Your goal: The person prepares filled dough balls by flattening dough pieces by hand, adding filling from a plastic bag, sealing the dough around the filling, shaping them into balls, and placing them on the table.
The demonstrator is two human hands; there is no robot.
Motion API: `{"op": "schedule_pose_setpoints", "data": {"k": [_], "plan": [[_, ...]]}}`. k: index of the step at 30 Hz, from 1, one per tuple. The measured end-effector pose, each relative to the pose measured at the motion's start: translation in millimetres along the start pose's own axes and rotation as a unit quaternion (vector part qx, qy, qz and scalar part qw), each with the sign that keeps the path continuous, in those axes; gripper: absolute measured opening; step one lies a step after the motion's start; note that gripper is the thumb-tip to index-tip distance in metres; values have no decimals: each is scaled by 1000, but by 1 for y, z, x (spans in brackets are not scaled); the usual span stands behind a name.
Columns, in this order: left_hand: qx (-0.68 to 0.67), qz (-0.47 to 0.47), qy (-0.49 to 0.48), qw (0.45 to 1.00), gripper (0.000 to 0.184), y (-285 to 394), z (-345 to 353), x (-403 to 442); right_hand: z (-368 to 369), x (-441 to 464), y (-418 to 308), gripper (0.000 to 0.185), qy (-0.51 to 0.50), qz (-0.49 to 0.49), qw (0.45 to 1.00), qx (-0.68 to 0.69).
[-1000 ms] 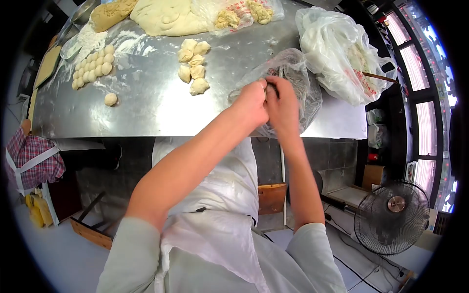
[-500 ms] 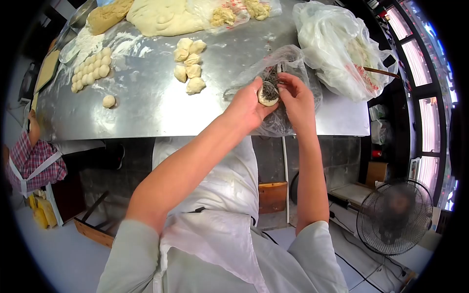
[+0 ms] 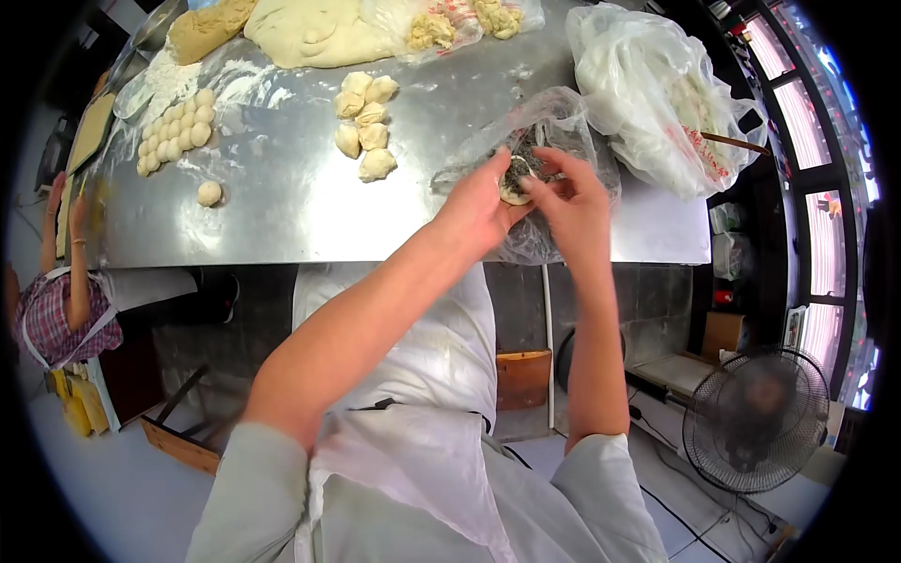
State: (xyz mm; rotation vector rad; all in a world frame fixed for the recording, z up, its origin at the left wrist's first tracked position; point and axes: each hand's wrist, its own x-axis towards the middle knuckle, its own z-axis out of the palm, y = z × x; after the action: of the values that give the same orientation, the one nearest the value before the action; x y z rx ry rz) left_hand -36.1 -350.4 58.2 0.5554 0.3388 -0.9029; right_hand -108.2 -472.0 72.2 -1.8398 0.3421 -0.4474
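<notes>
My left hand (image 3: 477,202) cups a small round dough wrapper (image 3: 514,197), its thumb along the upper rim and the fingers beneath. Dark, crumbly filling (image 3: 519,170) lies heaped on the dough. My right hand (image 3: 571,194) is bent around the other side of the wrapper, its thumb pressed on the filling and its fingers curled beyond; part of this grip is hidden. Under both hands a clear plastic bag (image 3: 563,108) rests open on the metal table (image 3: 282,225), more dark filling showing inside it.
Several dough lumps (image 3: 373,136) lie left of the bag, with rows of dough balls (image 3: 178,131) and a single ball (image 3: 209,194) farther left. A large dough sheet (image 3: 314,33) is at the back. A big plastic bag (image 3: 638,84) stands right. Another person (image 3: 70,300) works at far left.
My right thumb has moved left onto the filling in the wrapper, with the hand following slightly. My left hand keeps its hold. The other person's arms are now raised toward the table.
</notes>
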Motion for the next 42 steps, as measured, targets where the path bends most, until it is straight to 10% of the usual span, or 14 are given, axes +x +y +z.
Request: {"op": "schedule_pose_setpoints", "data": {"k": [14,19,38,42], "plan": [[83,107,90,987,27,-27,25,-19,19,-7,-1,20,18,-105,982,-158],[52,47,4,998,29,-18,5,-17,-16,6,-13,29,-56,105,992,31],[33,71,36,996,32,-4,-4,-73,32,49,10,27,-132,-141,962,-191],[28,78,45,996,31,0,-5,-67,29,43,7,17,-91,-34,992,-83]]}}
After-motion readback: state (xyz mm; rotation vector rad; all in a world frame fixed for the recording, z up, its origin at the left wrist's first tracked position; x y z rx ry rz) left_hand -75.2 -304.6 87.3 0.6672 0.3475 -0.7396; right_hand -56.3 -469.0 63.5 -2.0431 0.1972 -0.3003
